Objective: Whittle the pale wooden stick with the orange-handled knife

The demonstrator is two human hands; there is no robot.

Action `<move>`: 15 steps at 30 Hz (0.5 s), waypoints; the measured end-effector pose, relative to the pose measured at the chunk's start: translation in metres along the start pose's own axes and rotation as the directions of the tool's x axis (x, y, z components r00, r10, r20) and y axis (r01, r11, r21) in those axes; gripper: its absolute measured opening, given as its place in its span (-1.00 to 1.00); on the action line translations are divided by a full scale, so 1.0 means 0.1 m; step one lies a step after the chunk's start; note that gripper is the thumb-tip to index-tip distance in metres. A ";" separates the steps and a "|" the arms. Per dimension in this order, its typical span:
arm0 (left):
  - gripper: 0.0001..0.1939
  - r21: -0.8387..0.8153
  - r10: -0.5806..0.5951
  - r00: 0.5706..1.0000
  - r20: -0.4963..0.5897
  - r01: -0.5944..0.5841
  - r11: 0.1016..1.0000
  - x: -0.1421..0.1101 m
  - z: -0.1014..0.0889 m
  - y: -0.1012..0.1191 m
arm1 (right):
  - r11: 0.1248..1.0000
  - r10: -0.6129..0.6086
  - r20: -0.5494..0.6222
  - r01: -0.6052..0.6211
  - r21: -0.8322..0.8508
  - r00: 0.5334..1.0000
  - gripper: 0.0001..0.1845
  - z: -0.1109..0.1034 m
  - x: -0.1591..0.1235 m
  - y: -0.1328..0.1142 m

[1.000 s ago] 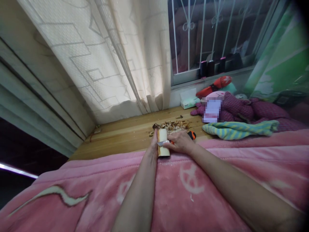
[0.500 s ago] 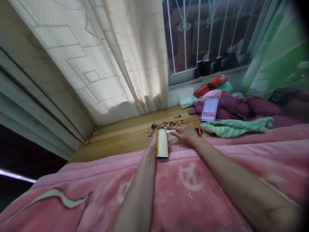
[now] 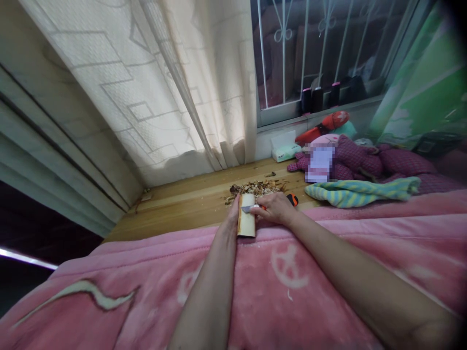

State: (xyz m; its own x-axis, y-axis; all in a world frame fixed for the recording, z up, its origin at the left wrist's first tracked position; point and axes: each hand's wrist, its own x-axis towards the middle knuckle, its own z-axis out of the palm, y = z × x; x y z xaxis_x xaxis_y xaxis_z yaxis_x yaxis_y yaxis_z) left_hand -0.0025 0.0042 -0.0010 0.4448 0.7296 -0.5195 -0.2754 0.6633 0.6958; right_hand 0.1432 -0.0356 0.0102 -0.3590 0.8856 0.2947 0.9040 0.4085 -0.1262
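My left hand (image 3: 231,216) clamps a pale wooden cylinder (image 3: 246,221), my right fingers (image 3: 273,206) close on an orange-handled knife (image 3: 291,199); if the blade slips, it could cut me.

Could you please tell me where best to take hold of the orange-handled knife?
Grip the orange handle from the right, behind the blade, as the right hand does: the handle sticks out past that hand, while the blade points left at the pale wooden piece.
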 end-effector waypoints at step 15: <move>-0.35 0.050 -0.028 0.998 0.048 0.026 0.998 -0.07 0.01 0.02 | 0.970 0.241 -0.092 -0.243 -0.008 0.966 -0.34 0.11 0.04 0.32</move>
State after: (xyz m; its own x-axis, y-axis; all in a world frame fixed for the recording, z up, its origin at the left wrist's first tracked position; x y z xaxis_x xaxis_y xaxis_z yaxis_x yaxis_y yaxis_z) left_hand -0.0053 0.0001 0.0042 0.4924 0.7019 -0.5146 -0.2212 0.6728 0.7060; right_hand 0.1683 -0.0166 -0.0034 -0.1078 0.9337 0.3413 0.9659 0.1797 -0.1866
